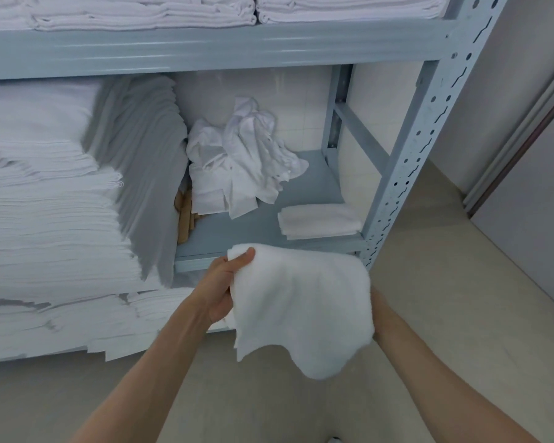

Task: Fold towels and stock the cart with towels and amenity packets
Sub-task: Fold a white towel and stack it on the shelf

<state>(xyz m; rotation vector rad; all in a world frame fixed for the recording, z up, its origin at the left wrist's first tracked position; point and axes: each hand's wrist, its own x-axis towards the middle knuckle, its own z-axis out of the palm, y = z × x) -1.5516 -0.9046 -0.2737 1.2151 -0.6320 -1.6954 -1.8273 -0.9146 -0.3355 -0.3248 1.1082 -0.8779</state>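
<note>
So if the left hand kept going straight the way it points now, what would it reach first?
The left hand, pinching a white towel, points up and forward toward the shelf. Probably it would first meet the shelf's front edge, then the crumpled white cloth pile behind, though depth is unclear.

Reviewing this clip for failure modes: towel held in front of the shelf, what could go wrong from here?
1. The left hand pinches only one corner of the white towel; the right hand is hidden behind it, so a loose hold could let the towel drop to the floor.
2. The folded towels sit right at the shelf's front edge; a careless placement might push them off.
3. The crumpled cloth pile crowds the shelf and may snag.
</note>
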